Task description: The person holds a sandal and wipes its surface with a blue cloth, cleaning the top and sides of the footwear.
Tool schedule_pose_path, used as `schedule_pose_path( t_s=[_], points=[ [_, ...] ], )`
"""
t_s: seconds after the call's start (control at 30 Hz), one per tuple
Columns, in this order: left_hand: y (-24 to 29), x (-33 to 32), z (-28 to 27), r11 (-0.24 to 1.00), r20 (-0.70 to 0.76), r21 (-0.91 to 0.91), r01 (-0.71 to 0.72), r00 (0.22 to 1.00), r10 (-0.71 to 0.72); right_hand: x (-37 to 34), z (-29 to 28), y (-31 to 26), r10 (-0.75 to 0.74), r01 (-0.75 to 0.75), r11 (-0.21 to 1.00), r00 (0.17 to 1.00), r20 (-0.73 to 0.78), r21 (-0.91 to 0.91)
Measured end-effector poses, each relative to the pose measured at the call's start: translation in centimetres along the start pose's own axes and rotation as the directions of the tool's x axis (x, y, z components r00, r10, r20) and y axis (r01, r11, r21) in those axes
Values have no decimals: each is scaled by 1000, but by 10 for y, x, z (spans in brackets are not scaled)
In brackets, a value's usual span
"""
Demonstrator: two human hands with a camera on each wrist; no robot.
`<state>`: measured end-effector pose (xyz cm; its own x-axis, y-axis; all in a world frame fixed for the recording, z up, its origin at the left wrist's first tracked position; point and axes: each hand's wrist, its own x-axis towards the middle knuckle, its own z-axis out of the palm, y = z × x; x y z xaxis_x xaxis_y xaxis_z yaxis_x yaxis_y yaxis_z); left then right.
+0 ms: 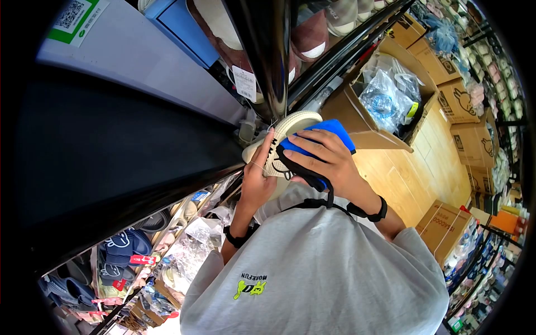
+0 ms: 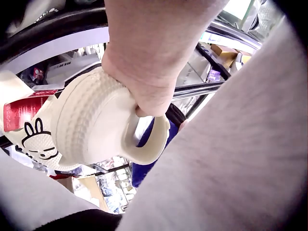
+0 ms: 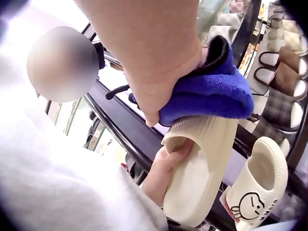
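A cream slipper is gripped by my left hand, whose thumb reaches into its foot opening in the right wrist view. My right hand holds a blue plush cloth with a black side and a black cord, its fingers laid over it. The cloth lies against the slipper's upper, hiding part of it. In the left wrist view, the held slipper's textured side faces the camera. Close by is a second cream slipper bearing a black rabbit face.
A black shelf post rises just beyond the hands, and a dark panel fills the left. An open carton of bagged goods stands at right on the wooden floor. Navy slippers sit on racks at lower left.
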<state>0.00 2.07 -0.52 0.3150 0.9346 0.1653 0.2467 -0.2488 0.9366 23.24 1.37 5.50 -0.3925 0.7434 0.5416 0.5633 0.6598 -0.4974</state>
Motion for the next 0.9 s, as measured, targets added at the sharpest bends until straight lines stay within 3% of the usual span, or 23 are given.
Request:
schedule_pose_path(
  t_s=[0.57,0.67,0.9],
  points=[
    [1,1,6,999,-28,44,-18,999,19,-1,-4,-3,0,0,1000,1000,10,18],
    [-1,2,7,991,-56,104,-82,994,88,-2,-4,1,-51,51,998,998,24,21],
    [4,6,7,1000,33,7,5,999,-5,0,-7,0,-32,32,999,999,26,15]
  ],
)
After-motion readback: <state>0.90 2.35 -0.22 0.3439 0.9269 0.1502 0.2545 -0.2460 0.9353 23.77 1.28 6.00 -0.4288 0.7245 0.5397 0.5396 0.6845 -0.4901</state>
